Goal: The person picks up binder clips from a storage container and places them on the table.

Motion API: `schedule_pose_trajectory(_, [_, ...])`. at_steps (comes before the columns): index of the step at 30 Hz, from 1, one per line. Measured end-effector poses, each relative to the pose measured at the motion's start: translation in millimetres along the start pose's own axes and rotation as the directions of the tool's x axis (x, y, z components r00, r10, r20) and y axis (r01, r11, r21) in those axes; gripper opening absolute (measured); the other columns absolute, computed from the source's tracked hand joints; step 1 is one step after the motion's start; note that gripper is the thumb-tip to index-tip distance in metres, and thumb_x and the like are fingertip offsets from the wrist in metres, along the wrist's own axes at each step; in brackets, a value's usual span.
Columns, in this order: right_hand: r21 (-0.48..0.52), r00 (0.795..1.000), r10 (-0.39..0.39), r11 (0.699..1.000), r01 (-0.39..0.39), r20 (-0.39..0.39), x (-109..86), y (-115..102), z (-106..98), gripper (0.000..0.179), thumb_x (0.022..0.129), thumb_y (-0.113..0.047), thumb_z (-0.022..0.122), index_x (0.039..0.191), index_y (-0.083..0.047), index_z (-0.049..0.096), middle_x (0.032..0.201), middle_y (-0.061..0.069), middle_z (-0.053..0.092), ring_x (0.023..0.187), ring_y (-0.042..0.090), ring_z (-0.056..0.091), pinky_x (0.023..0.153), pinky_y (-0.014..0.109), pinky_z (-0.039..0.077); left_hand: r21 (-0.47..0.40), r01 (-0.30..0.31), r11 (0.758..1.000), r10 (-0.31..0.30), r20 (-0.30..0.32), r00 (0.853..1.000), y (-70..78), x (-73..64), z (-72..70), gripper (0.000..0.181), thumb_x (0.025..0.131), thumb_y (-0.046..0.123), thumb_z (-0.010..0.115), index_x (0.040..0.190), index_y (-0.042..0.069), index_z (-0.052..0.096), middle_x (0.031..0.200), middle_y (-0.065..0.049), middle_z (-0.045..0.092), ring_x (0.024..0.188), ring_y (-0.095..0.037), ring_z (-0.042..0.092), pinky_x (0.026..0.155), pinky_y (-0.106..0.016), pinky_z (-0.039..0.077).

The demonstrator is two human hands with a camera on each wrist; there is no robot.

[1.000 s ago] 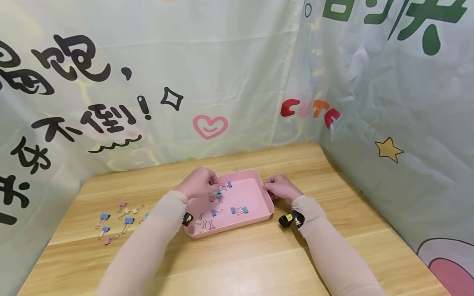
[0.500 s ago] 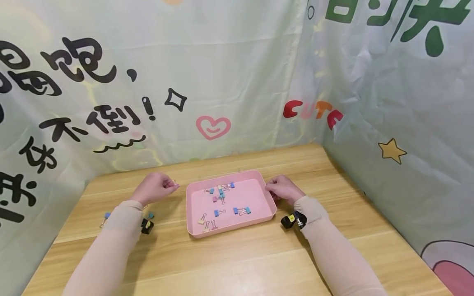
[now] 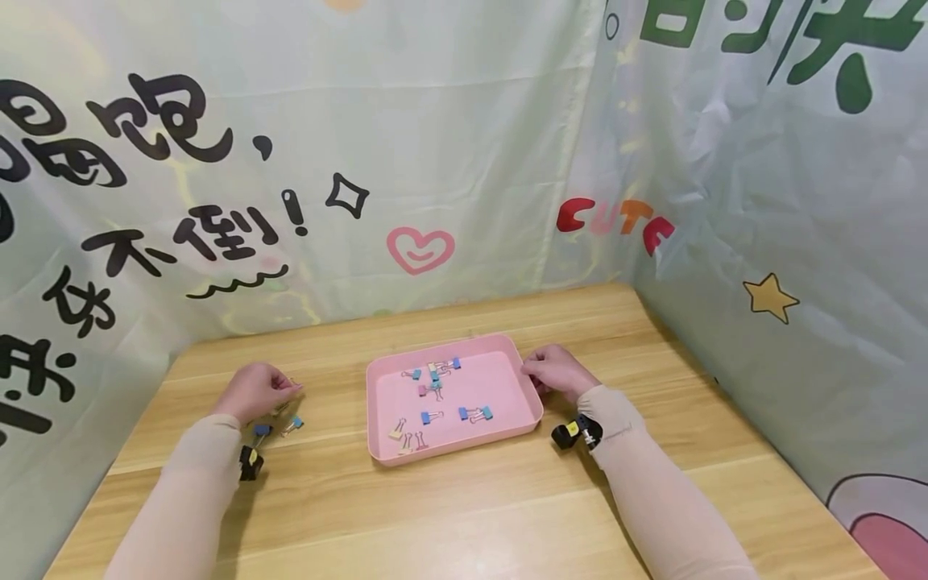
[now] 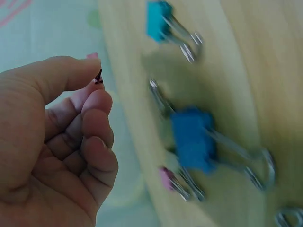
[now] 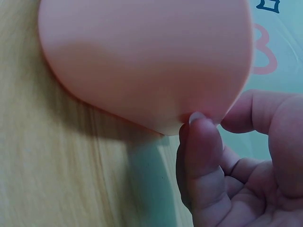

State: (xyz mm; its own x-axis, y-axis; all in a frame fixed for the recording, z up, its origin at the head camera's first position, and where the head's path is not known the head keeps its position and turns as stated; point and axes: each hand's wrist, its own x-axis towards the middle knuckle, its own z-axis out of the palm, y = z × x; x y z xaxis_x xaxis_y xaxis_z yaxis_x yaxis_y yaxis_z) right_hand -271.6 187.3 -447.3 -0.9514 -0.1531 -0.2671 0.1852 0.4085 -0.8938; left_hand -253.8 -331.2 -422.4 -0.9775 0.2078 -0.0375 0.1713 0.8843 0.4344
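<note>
My left hand (image 3: 257, 391) is above the left part of the table, its thumb and forefinger pinching a small pink binder clip (image 4: 92, 56) that the fingertips mostly hide. Beneath and beside that hand lie a blue binder clip (image 4: 194, 139), a teal one (image 4: 158, 21) and a small pink one (image 4: 166, 178). A shallow pink tray (image 3: 503, 387) stands mid-table with several binder clips inside, among them a blue one (image 3: 431, 417) and a teal one (image 3: 484, 413). At the tray's right side, my right hand (image 3: 557, 370) pinches the rim between thumb and fingers.
The wooden table (image 3: 464, 515) meets a printed cloth (image 3: 493, 161) at the back and on both sides. Pale yellow clips (image 3: 397, 431) lie in the tray's front left corner. My left forearm and hand cover part of the clips on the left.
My left hand has moved left from over the tray to above the clips on the table, carrying the small binder clip. My right hand has stayed at the tray's rim.
</note>
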Motion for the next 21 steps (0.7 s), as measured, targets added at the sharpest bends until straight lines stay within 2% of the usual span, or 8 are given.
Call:
schedule_pose_trajectory(4, [0.01,1.0,-0.001,1.0,0.001,0.003,0.9,1.2,0.2,0.014,0.087,-0.009,0.057,0.089,0.004,0.061,0.079,0.01,0.06,0.063,0.019,0.059,0.055,0.029,0.05,0.021,0.042,0.999,-0.041,-0.015,0.999,-16.8,-3.2,0.3,0.036,0.092,0.034,0.065,0.065,0.009,0.065,0.049,0.003,0.051,0.043,-0.012,0.04,0.05,-0.03,0.039])
schedule_pose_trajectory(7, [0.013,1.0,-0.002,1.0,0.002,0.001,1.2,1.5,0.0,0.014,0.087,-0.009,0.057,0.091,0.005,0.061,0.079,0.011,0.061,0.063,0.019,0.059,0.055,0.029,0.051,0.025,0.073,0.997,-0.073,-0.011,0.997,-23.7,-5.3,0.0,0.036,0.092,0.033,0.065,0.064,0.009,0.065,0.048,0.004,0.049,0.043,-0.012,0.039,0.051,-0.03,0.039])
schedule_pose_trajectory(14, [0.022,1.0,-0.015,1.0,0.015,0.005,-0.3,1.2,0.3,0.018,0.087,-0.009,0.058,0.096,0.007,0.062,0.08,0.011,0.061,0.063,0.019,0.059,0.056,0.031,0.051,0.07,0.076,0.995,-0.075,-0.017,0.997,-24.4,-8.0,1.5,0.029,0.091,0.03,0.066,0.07,0.01,0.069,0.06,0.004,0.06,0.057,-0.015,0.051,0.061,-0.033,0.042])
schedule_pose_trajectory(21, [0.022,1.0,-0.008,1.0,0.008,0.004,0.6,1.4,0.0,0.018,0.088,-0.009,0.058,0.097,0.007,0.062,0.081,0.011,0.061,0.063,0.018,0.059,0.056,0.03,0.051,0.074,0.096,0.993,-0.094,-0.032,0.995,-29.9,-6.9,5.4,0.026,0.089,0.031,0.068,0.074,0.01,0.07,0.064,0.004,0.063,0.06,-0.015,0.053,0.062,-0.035,0.044])
